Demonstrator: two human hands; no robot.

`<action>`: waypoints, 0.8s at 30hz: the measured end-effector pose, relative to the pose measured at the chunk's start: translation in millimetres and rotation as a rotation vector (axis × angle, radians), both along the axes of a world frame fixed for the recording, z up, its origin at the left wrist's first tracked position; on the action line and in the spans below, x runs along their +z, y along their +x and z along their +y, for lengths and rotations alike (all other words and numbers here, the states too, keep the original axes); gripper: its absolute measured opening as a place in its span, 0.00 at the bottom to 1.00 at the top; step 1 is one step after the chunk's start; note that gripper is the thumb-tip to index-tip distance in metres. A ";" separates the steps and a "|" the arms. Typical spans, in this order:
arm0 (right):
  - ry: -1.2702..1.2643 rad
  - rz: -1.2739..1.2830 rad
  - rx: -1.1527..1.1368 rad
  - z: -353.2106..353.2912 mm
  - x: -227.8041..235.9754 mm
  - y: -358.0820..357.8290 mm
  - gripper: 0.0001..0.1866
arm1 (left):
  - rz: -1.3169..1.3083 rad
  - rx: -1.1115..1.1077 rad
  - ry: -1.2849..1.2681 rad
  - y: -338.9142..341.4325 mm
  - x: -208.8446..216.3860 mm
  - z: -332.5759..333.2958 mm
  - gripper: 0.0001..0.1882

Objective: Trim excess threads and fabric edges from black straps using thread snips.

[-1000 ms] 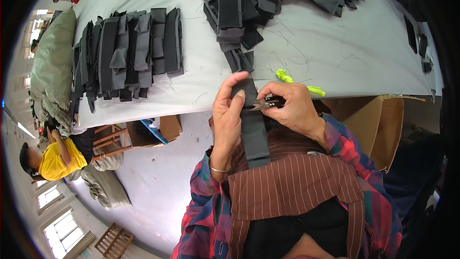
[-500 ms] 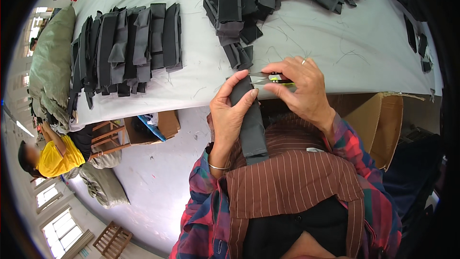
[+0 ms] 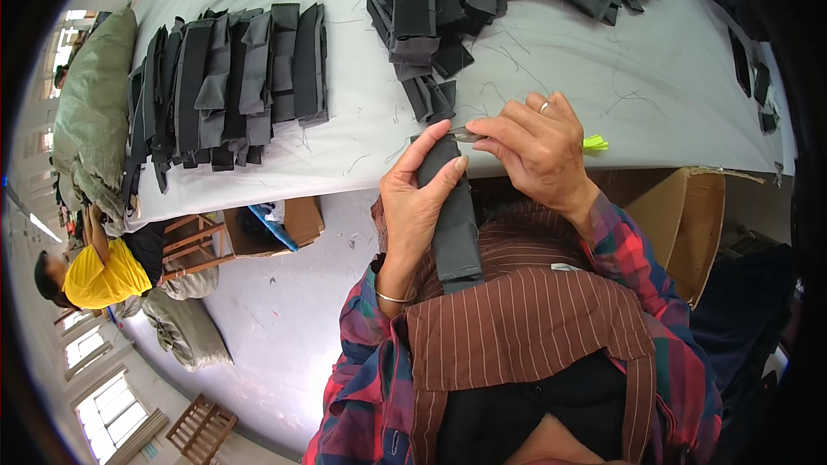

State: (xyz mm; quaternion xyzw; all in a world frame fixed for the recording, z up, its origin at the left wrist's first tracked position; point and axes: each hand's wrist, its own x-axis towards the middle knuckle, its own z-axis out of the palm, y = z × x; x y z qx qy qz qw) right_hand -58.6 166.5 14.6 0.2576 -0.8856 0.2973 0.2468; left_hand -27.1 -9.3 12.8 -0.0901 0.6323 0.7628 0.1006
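My left hand (image 3: 415, 194) is closed on a dark grey fabric strip (image 3: 457, 237), pinching its upper end between thumb and forefinger. The strip hangs down over the front of the striped brown apron (image 3: 517, 327). In my right hand (image 3: 547, 151) is a pair of thread snips (image 3: 469, 134), mostly hidden by the fingers. The blades lie at the strip's top right corner, close to my left fingertips. A bright yellow-green end (image 3: 594, 144) sticks out on the far side of my right hand. Just beyond the strip, the tail of a fabric pile (image 3: 428, 96) lies on the table.
Several grey strips stand in a row (image 3: 233, 86) on the white-covered table (image 3: 353, 52), at left. Loose threads are scattered at right. A cardboard box (image 3: 680, 224) sits below the table edge at right. Far left, a person in yellow (image 3: 108, 275) is by a large sack (image 3: 90, 112).
The snips have turned and their blades have come together at the strip's corner. My right fingers have closed more around them. My left hand has barely moved.
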 end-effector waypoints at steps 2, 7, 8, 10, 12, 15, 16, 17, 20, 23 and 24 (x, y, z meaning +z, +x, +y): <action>0.002 0.012 0.001 -0.2 -2.6 -0.3 0.10 | -0.004 0.005 -0.002 -0.3 -0.1 0.6 0.23; 0.033 0.054 -0.030 -1.3 -7.1 -1.3 0.08 | -0.002 0.020 -0.032 -2.1 -2.0 1.3 0.22; 0.034 0.053 -0.031 -1.0 -6.9 -0.8 0.08 | -0.003 0.020 -0.032 -2.5 -2.7 1.3 0.22; -0.009 -0.091 -0.029 -1.1 -4.5 0.2 0.07 | 0.006 0.027 -0.034 -3.1 -2.1 0.3 0.22; -0.130 -0.156 -0.044 -0.7 -7.2 -0.5 0.07 | -0.012 0.021 -0.042 -3.7 1.5 0.1 0.22; -0.318 -0.309 -0.049 4.1 -6.6 1.1 0.09 | -0.024 0.033 -0.067 -3.7 -3.1 -3.2 0.19; -0.383 -0.399 -0.037 4.8 -5.0 1.9 0.10 | -0.019 0.053 -0.084 -3.9 -5.2 -4.9 0.17; -0.382 -0.400 -0.034 2.4 -1.2 3.2 0.10 | -0.020 0.056 -0.084 -4.5 -4.6 -5.8 0.17; -0.289 -0.409 0.197 -5.9 4.1 8.3 0.15 | -0.014 0.069 0.050 -6.6 0.5 -4.0 0.21; -0.128 -0.295 0.223 -10.2 0.1 8.1 0.13 | -0.033 0.046 0.095 -9.1 6.1 -4.7 0.26; -0.141 -0.262 0.210 -11.2 -6.0 5.3 0.10 | -0.029 0.014 0.112 -9.9 4.9 -5.7 0.27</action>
